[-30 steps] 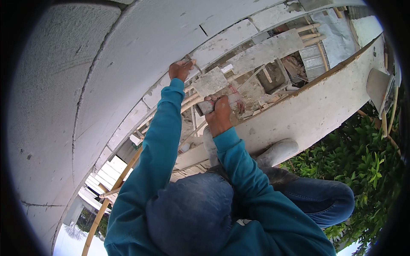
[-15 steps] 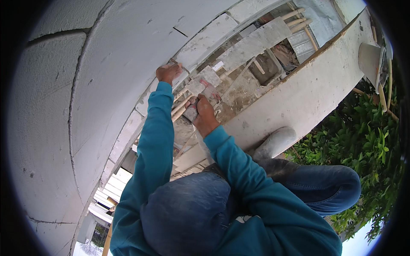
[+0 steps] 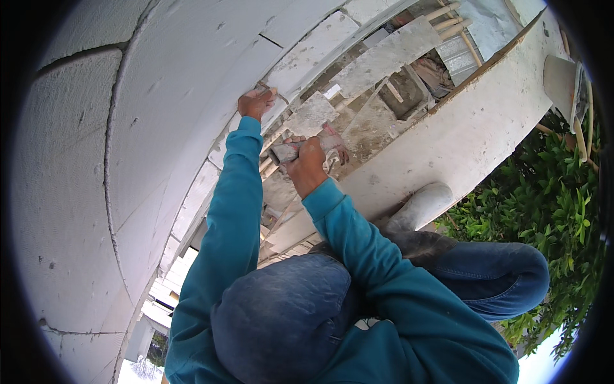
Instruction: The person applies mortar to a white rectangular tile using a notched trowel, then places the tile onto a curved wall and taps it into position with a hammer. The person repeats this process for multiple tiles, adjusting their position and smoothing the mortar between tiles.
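Note:
My left hand [image 3: 257, 103] is closed at the edge of the pale block wall [image 3: 185, 83], its fingers against a gap between blocks. A thin dark strip shows by its fingertips; I cannot make out what it is. To the right and nearer, my right hand [image 3: 308, 164] is wrapped round a dusty grey tool [image 3: 288, 151] with reddish marks. Its blunt squared end points left toward the wall, and its far end reaches past my knuckles. The tool's exact kind is hard to tell under the dust and my fingers.
A long pale board [image 3: 441, 150] runs along the right side, with my boot [image 3: 425, 201] against it. Below lie planks [image 3: 387, 57], bamboo poles [image 3: 451, 29] and a mortar-smeared trough [image 3: 404, 96]. A white bucket [image 3: 561, 82] stands far right, above green leaves [image 3: 543, 192].
My right hand has turned the grey tool so its blunt end points more to the left, toward the wall. My left hand stays at the block edge, its fingers shifted slightly.

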Demonstrator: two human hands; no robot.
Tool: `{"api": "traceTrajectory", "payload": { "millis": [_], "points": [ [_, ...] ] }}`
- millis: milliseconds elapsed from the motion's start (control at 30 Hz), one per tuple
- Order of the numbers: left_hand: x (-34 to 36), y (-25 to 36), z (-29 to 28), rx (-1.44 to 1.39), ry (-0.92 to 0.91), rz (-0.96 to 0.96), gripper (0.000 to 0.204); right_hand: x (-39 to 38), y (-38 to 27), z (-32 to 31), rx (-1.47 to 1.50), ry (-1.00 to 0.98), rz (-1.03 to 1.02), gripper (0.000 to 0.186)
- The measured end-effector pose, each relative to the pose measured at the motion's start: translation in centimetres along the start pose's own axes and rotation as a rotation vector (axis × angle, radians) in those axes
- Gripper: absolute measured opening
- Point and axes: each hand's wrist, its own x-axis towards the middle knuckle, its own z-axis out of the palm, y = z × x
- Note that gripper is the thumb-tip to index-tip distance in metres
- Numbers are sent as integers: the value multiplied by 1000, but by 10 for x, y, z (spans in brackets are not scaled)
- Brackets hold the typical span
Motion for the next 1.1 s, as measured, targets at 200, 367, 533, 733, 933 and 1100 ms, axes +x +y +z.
{"api": "traceTrajectory", "payload": {
  "millis": [200, 367, 533, 733, 933, 1100],
  "points": [
    [10, -9, -10, 33, 15, 3, 35, -16, 14, 12, -83, -298, 216, 11],
    [5, -8, -3, -9, 52, 32, 38, -2, 0, 4, 42, -108, 48, 12],
    [9, -9, -6, 53, 72, 28, 39, -23, 16, 20, -83, -291, 158, 11],
    [4, -7, -6, 18, 6, 40, 30, -9, -6, 6, -5, -145, 65, 11],
    [5, -5, -6, 26, 20, 42, 30, -12, 24, 25, -152, -331, 192, 13],
    [0, -8, -8, 43, 37, 44, 31, 2, 3, -1, -15, -203, 107, 17]
  ]
}}
